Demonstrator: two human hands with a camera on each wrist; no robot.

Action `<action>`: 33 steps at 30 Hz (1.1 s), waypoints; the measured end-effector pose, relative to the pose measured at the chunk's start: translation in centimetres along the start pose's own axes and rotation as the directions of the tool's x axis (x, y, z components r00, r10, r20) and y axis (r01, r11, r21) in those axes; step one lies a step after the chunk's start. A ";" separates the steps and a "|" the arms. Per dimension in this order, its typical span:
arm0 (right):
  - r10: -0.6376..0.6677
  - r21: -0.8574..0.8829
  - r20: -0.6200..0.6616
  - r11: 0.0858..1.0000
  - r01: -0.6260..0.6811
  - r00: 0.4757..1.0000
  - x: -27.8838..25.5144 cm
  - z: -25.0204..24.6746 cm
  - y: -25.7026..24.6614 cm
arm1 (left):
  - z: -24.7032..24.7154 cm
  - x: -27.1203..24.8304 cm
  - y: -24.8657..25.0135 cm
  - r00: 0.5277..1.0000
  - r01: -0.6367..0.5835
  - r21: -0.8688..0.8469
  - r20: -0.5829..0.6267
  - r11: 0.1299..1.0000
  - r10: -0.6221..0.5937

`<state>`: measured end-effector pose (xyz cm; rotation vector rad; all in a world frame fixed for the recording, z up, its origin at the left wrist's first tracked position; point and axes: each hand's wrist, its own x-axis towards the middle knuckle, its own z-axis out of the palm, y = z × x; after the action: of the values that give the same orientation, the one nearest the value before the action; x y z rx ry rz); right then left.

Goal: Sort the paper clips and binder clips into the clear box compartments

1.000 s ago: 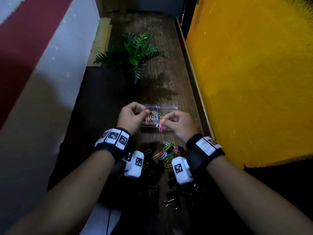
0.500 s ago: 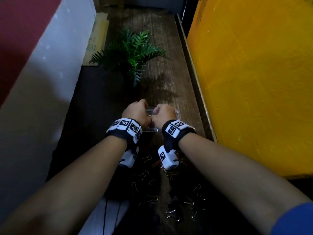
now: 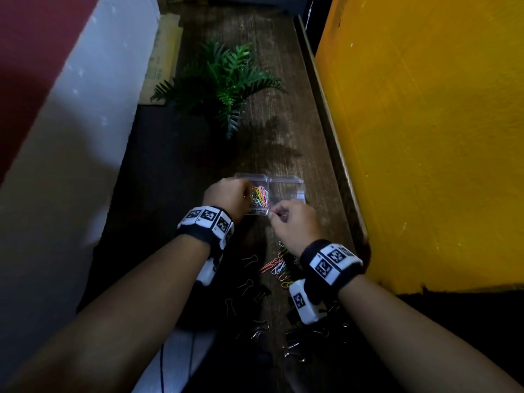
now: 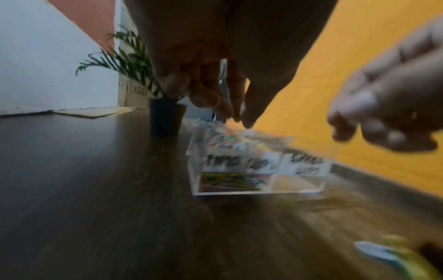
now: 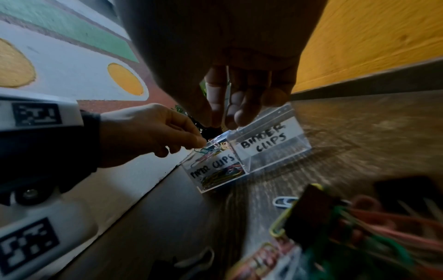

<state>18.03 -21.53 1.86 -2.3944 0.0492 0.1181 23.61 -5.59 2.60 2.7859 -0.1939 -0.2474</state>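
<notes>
On the left, the left hand (image 3: 225, 197) hovers over the left compartment of the clear box (image 3: 295, 183), the one labelled for paper clips. Its fingers (image 5: 191, 141) are bunched at the compartment's rim and appear to pinch a paper clip, though the clip itself is too small to make out surely. That compartment already holds a heap of coloured paper clips (image 3: 259, 195). The neighbouring compartment, labelled for binder clips, looks bare.

Further right, the right hand (image 3: 292, 222) sits just at the box's near edge, fingers curled with thumb and forefinger meeting; whether it holds anything cannot be told.

Nearer the person, loose paper clips (image 3: 279, 268) lie on the tabletop (image 3: 297, 143) beside the right wrist, and dark binder clips (image 3: 295, 340) are scattered closer still.

To finish this drop cleanly, the left fingers should probably release only once well inside the rim, as the light box could slide if nudged; the right hand is well placed to steady it. Keeping the clip clear of the dividing wall would avoid it landing in the wrong half.
</notes>
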 end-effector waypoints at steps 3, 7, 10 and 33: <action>-0.019 -0.025 0.005 1.000 0.019 1.000 -2.6 -1.0 1.3 | 0.4 -2.1 0.6 0.986 -0.085 -0.089 -0.148 0.992 0.071; -0.032 -0.161 0.087 0.986 0.046 0.996 -6.1 -1.6 4.5 | 2.7 -7.0 2.2 0.989 -0.148 -0.078 0.016 0.986 0.150; 0.026 -0.260 0.154 0.966 0.015 0.988 -8.4 -1.7 6.6 | 5.1 -10.2 2.1 0.968 -0.147 -0.023 0.203 0.989 0.148; -0.179 -0.444 0.331 0.837 0.320 0.927 -11.4 -0.8 8.0 | 6.7 -10.4 2.3 0.965 -0.058 0.042 0.258 0.997 0.046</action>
<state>6.14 -27.93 -1.87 -2.8395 -0.4873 0.3810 11.90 -8.17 -1.29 2.7843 -0.3391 -0.5994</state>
